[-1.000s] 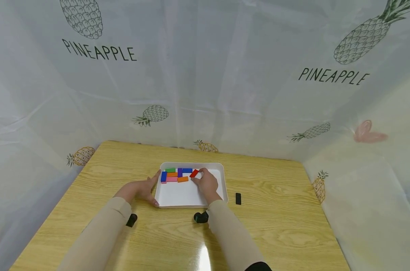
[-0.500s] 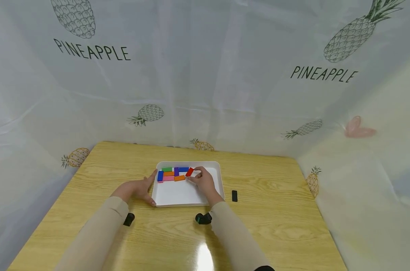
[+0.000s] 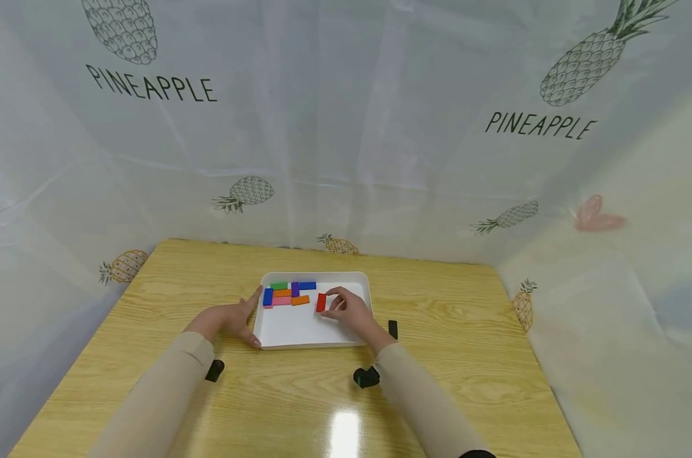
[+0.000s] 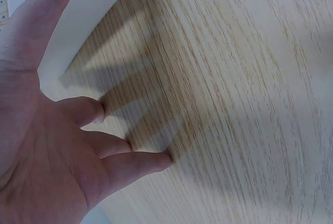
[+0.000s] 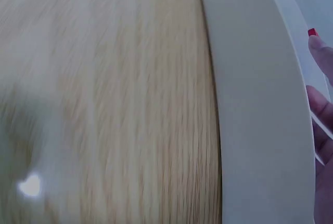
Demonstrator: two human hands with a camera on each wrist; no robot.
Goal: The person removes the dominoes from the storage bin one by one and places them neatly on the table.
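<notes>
A red rectangular block [image 3: 321, 302] is pinched between the thumb and fingers of my right hand [image 3: 353, 317], over the right half of a white tray [image 3: 300, 334]. In the right wrist view only a red corner shows past the thumb, beyond the tray wall [image 5: 263, 109]. My left hand [image 3: 229, 320] spreads along the tray's left side, thumb and a finger at its edge. Its other fingertips rest on the table in the left wrist view. Left of the red block lie fitted-together blocks: green [image 3: 279, 286], blue [image 3: 268, 297], purple [image 3: 295, 289], pink [image 3: 282, 301] and orange [image 3: 300, 300].
The tray stands on a wood-grain table [image 3: 449, 343]. A small black rectangular piece [image 3: 393, 329] lies right of the tray, near my right wrist. Behind the table hangs a pale curtain [image 3: 346, 127] printed with pineapples. Black wrist devices [image 3: 366, 378] show below both hands.
My right hand has drawn the red block away from the other blocks, toward me, and turned it from slanted to nearly upright in view. My left hand stays at the tray's left side.
</notes>
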